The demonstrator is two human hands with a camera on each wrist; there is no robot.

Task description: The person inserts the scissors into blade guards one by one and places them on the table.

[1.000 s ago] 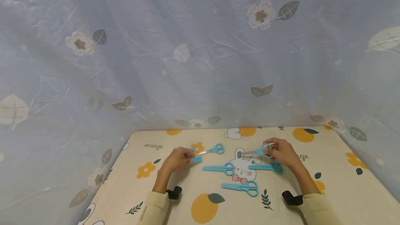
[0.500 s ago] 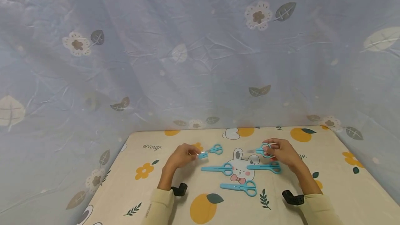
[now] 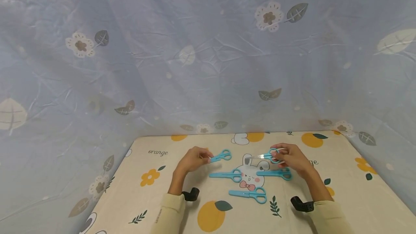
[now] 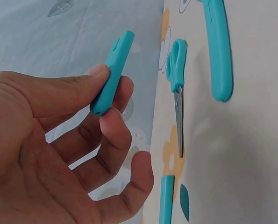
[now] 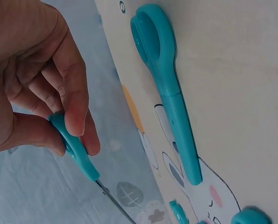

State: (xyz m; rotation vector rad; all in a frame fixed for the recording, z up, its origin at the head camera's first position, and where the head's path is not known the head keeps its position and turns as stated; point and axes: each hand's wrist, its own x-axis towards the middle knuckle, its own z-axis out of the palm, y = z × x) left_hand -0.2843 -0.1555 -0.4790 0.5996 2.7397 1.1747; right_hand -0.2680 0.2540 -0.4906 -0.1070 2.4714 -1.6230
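My left hand (image 3: 194, 159) pinches a blue plastic blade cover (image 4: 114, 74) between thumb and fingers, raised above the table. In the head view this cover overlaps a pair of bare-bladed scissors (image 4: 177, 70) lying behind it on the cloth. Another blue cover (image 4: 167, 200) lies near those scissors' tip, hidden by the hand in the head view. My right hand (image 3: 291, 159) grips a second bare pair of scissors (image 3: 268, 156) by the blue handles, blades pointing left toward my other hand.
Three covered blue scissors lie on the cloth in front: one left of the rabbit print (image 3: 222, 175), one under my right hand (image 3: 271, 173), one nearest me (image 3: 240, 193). A patterned curtain (image 3: 208, 82) rises behind the table (image 3: 344, 176).
My left hand has moved right with the cover, toward the bare scissors on the cloth. The right hand has shifted slightly left, still holding its scissors.
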